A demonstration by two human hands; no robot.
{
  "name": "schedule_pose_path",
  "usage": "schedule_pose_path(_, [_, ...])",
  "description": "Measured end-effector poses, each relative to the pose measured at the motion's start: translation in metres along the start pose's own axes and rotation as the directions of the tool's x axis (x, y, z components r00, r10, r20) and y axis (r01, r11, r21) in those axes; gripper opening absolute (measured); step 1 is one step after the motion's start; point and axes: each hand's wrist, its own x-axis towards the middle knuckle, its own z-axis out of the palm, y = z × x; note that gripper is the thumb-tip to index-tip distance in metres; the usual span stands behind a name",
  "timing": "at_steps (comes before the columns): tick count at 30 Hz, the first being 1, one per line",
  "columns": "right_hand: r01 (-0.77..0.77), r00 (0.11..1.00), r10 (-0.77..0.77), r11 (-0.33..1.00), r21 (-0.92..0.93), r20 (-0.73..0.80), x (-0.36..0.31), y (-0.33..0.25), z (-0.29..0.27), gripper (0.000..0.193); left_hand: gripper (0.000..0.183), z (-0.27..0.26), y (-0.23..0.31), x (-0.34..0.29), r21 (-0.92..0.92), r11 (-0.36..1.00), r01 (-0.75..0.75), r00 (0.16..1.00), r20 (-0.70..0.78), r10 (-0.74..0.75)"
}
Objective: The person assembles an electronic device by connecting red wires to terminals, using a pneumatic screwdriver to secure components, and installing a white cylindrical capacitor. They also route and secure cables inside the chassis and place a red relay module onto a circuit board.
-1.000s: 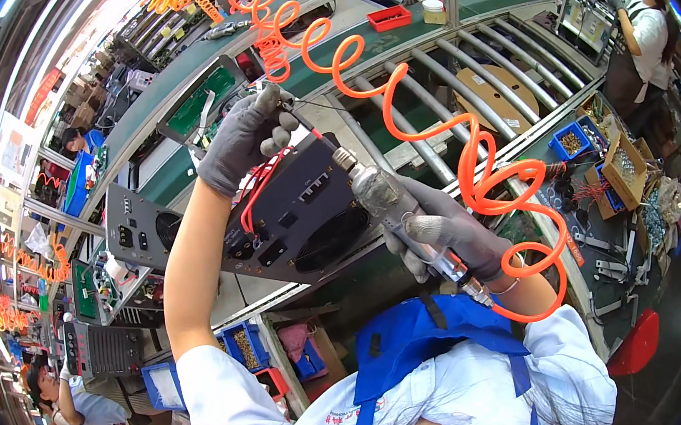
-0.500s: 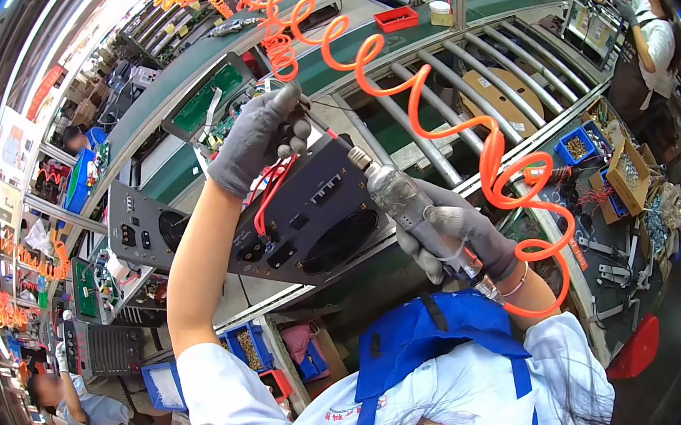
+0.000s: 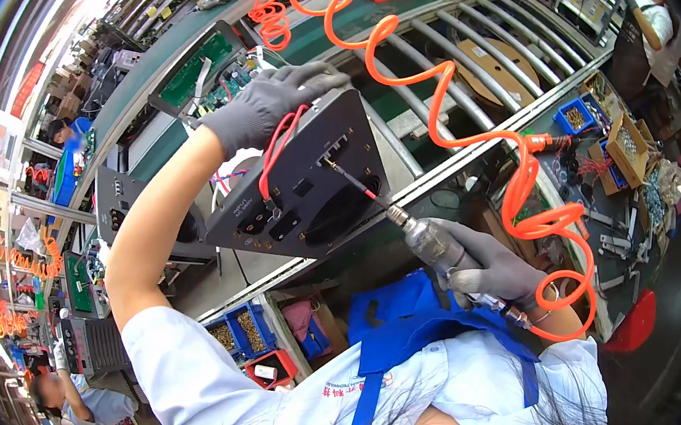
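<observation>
My gloved left hand [image 3: 282, 102] lies over the upper edge of a black metal panel [image 3: 253, 218], its fingers wrapped round that edge. The panel is tilted and carries sockets, a round fan opening and red wires [image 3: 278, 157]. My gloved right hand [image 3: 493, 258] is closed round an air screwdriver [image 3: 436, 243] fed by an orange coiled hose [image 3: 438, 109]. The driver's long bit [image 3: 361, 183] reaches up to the panel, its tip at a connector near the upper edge. Whether a screw sits at the tip is too small to tell.
A second black unit [image 3: 116, 196] stands at the left. Metal rollers [image 3: 458, 65] run behind the panel. Blue bins of small brass parts [image 3: 249, 328] and a red bin [image 3: 286, 361] sit below. Other people work at the far left and right.
My left hand has gone from beside the bit's tip to the panel's upper edge. The panel is tilted up more. My right hand has moved the driver down and right, its bit now at the panel.
</observation>
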Motion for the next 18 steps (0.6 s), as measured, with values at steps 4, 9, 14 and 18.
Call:
schedule_pose_path(4, [-0.014,1.000,0.015,0.996,-0.092,0.008,0.008,0.010,0.007,0.082,0.062,0.018,-0.006,-0.012,-0.562,0.822,0.096,0.995,0.083,-0.060])
schedule_pose_path(9, [0.006,1.000,-0.008,0.994,-0.112,-0.022,0.013,0.008,0.019,0.084,0.056,0.027,-0.013,-0.012,-0.628,0.759,0.173,0.985,0.108,-0.135])
schedule_pose_path(14, [0.029,0.997,-0.039,0.989,-0.143,-0.063,0.017,0.012,0.026,0.080,0.049,0.028,-0.010,-0.012,-0.689,0.708,0.156,0.988,0.104,-0.116])
schedule_pose_path(18, [0.059,0.995,-0.069,0.989,-0.137,-0.071,0.016,0.012,0.028,0.079,0.050,0.022,-0.005,-0.011,-0.699,0.701,0.143,0.990,0.107,-0.096])
